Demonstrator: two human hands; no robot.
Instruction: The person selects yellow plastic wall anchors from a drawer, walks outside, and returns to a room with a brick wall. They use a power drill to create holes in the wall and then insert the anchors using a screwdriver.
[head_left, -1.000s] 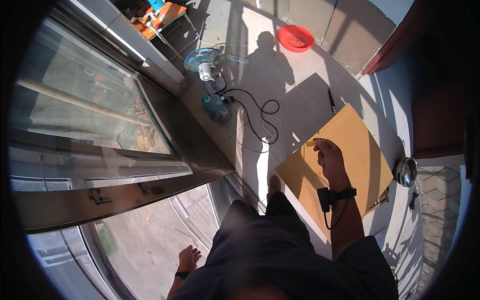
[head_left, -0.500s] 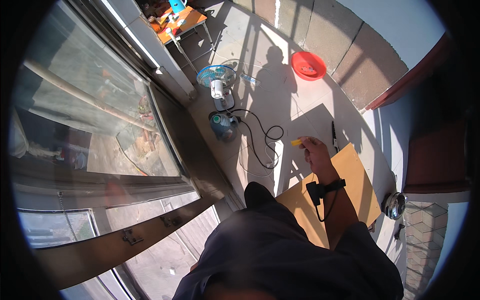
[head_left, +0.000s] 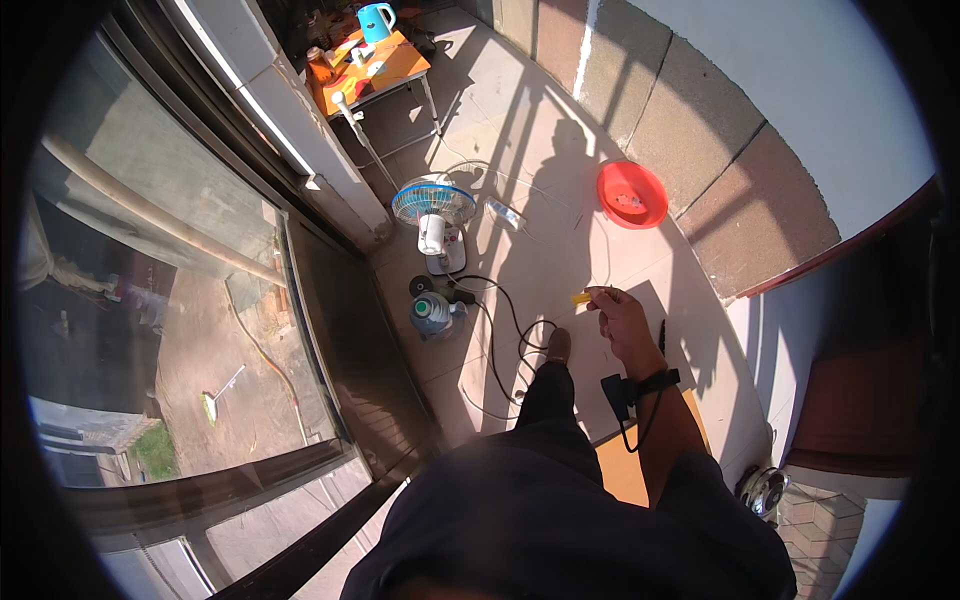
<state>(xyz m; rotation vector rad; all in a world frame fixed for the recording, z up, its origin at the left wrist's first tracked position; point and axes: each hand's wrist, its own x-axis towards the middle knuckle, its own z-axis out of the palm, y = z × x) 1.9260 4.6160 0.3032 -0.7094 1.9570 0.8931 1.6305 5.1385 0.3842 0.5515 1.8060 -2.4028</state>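
My right hand (head_left: 626,322) is closed around a small yellow object (head_left: 580,298), held out over the tiled floor. The object's kind is too small to make out; only its end sticks out past my fingertips. A black strap with a black box-like device (head_left: 617,395) and a cord sits around my right wrist. Below that forearm lies a flat tan board (head_left: 622,470), partly covered by my arm and clothing. My left hand does not show.
Ahead on the left stand a fan (head_left: 432,235) and a clear bottle with a green cap (head_left: 430,312). A black cable (head_left: 497,345) loops near my shoe (head_left: 559,345). Farther off are a power strip (head_left: 505,213), a red basin (head_left: 608,190) and an orange table (head_left: 408,62) bearing a blue kettle (head_left: 376,22).
I have moved forward: one shoe now shows beside the black cable, and less of the tan board is visible. My right hand still grips the yellow object.
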